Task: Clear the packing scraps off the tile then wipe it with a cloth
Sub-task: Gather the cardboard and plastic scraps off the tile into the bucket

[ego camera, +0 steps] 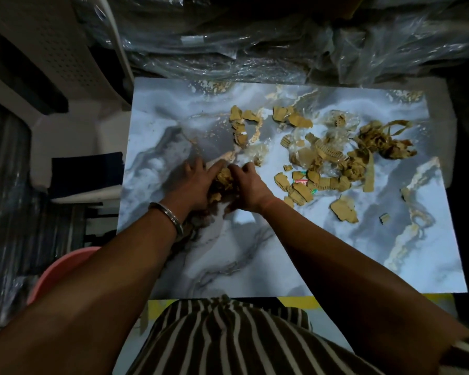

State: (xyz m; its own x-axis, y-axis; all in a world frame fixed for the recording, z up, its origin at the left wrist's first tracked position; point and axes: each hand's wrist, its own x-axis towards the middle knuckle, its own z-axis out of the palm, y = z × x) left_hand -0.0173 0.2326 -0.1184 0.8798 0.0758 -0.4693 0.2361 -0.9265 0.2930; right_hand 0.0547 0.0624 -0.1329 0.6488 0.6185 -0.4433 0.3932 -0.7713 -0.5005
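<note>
Cardboard scraps [328,158] lie strewn over the far and right parts of a marbled grey-white tile [255,253], mixed with bits of clear film and a few long brown paper strips at the far right. Some loose pieces sit apart near the right edge, and a small red-and-green printed scrap [302,182] rests among the cardboard near the middle.

Both of the person's hands meet at the left-centre of the tile, cupped around a small heap of scraps [224,180] between them. The left hand [190,185] presses in from the left with fingers spread and curled toward the heap; a metal bangle [168,215] circles that wrist. The right hand [248,188] closes in from the right, fingers bent over the heap and touching it. Neither hand is fully closed; together the 2 hands pinch the pile.

Crumpled clear plastic wrap [255,41] fills the far side beyond the tile. A pink bucket [60,269] sits at the near left, partly hidden by the left forearm. A dark blue cloth [84,174] lies left of the tile.
</note>
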